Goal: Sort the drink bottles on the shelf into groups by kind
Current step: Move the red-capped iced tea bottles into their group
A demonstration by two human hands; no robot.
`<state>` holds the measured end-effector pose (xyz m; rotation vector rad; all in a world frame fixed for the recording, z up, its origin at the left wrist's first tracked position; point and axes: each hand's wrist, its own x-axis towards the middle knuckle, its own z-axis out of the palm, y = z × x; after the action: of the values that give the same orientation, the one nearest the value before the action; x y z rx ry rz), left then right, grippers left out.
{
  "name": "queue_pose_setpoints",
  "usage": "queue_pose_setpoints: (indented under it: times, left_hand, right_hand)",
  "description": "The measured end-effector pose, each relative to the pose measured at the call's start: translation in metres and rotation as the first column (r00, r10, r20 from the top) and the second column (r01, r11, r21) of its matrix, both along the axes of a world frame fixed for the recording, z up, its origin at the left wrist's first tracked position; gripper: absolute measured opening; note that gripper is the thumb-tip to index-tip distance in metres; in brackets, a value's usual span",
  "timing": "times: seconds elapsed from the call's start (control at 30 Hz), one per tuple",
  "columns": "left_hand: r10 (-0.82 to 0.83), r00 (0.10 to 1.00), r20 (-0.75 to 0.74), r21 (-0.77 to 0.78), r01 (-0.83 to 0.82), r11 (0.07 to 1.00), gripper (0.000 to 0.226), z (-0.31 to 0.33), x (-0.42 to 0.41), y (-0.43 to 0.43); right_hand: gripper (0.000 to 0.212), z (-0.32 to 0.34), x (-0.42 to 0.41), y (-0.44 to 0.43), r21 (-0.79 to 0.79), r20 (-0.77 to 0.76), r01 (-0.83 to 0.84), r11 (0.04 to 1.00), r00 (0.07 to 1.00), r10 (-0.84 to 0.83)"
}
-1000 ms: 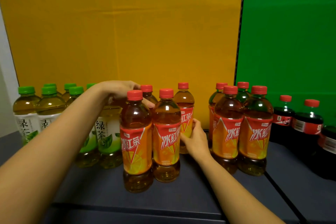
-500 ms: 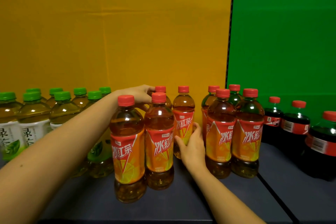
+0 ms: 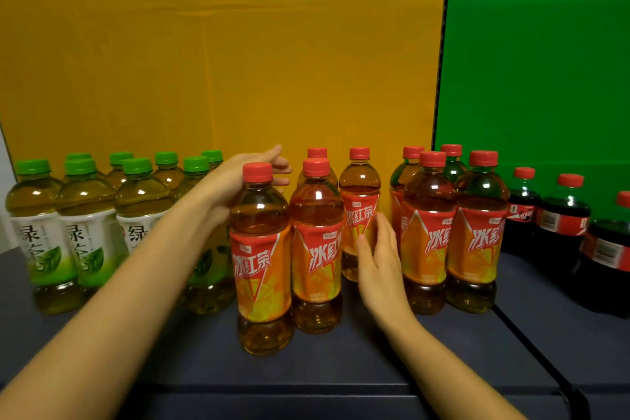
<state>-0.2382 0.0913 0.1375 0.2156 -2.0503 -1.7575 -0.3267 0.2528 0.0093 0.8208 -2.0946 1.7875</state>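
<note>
We see the red tea bottles (image 3: 317,249) standing upright in a tight group of four on the dark shelf (image 3: 341,372), right between our two hands. Our left hand (image 3: 238,181) reaches in behind the nearest bottle's cap. Its fingers (image 3: 272,155) are stretched almost straight and hold nothing, and the rearmost cap sits just past the fingertips. That near bottle hides part of the palm. Our right hand (image 3: 378,259) stands on edge, its fingers (image 3: 381,225) straight and together. They lie along the right side of the back-right bottle, but we cannot tell whether they press it or only brush it.

Just right of those fingers stands a second red tea group (image 3: 453,239). The cola bottles (image 3: 562,225) are farther out. Our left forearm crosses in front of the green tea bottles (image 3: 88,232). Behind everything stand a yellow wall (image 3: 221,44) and a green wall (image 3: 545,44).

Half a second ago the left fingers curled down beside the rear cap, and now they are straightened. The right hand stays at the same bottle.
</note>
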Motion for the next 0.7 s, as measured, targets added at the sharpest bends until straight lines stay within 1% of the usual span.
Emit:
queue_pose_setpoints:
  times: [0.07,0.1,0.13,0.2,0.27,0.3,0.37,0.43,0.5,0.57,0.7]
  left_hand:
    - [0.085,0.987,-0.133,0.067,-0.077,0.995,0.039,-0.012,0.014,0.007]
    - [0.112,0.975,-0.194,0.082,-0.098,0.992,0.043,-0.023,0.024,0.013]
    - [0.149,0.961,-0.231,0.07,-0.137,0.988,0.045,-0.035,0.034,0.02]
    - [0.148,0.943,-0.298,0.003,-0.154,0.988,0.04,-0.055,0.05,0.03]
    - [0.095,0.951,-0.293,-0.025,-0.107,0.994,0.033,-0.079,0.058,0.033]
    - [0.059,0.955,-0.292,-0.041,-0.074,0.996,0.039,-0.091,0.062,0.034]
    - [0.027,0.962,-0.27,-0.083,-0.051,0.995,0.062,-0.116,0.064,0.029]
    - [0.074,0.971,-0.226,-0.174,-0.115,0.978,0.074,-0.134,0.063,0.023]
    - [0.137,0.967,-0.216,-0.277,-0.195,0.941,0.081,-0.144,0.06,0.018]
    - [0.163,0.959,-0.232,-0.32,-0.234,0.918,0.081,-0.146,0.059,0.015]
    - [0.163,0.958,-0.236,-0.314,-0.234,0.92,0.075,-0.142,0.056,0.015]
  right_hand:
    - [0.045,0.004,0.012,0.007,-0.097,0.047,-0.086,0.991,0.995,0.091]
    - [0.043,0.004,0.016,0.009,-0.138,0.049,-0.104,0.985,0.993,0.111]
    - [0.046,0.004,0.019,0.011,-0.161,0.025,-0.101,0.982,0.994,0.107]
    - [0.057,0.002,0.025,0.012,-0.163,-0.037,-0.104,0.981,0.994,0.099]
    - [0.063,-0.002,0.029,0.011,-0.126,-0.039,-0.169,0.978,0.985,0.166]
    - [0.064,-0.004,0.031,0.01,-0.086,-0.028,-0.218,0.972,0.976,0.216]
    - [0.066,-0.005,0.036,0.005,0.029,-0.006,-0.312,0.949,0.95,0.313]
    - [0.07,-0.007,0.037,0.001,0.109,-0.004,-0.344,0.933,0.938,0.346]
    - [0.076,-0.009,0.036,0.001,0.116,-0.024,-0.291,0.95,0.955,0.296]
    - [0.081,-0.011,0.037,0.004,0.113,-0.052,-0.195,0.974,0.978,0.202]
    - [0.083,-0.012,0.037,0.013,0.101,-0.123,0.014,0.995,0.992,-0.001]
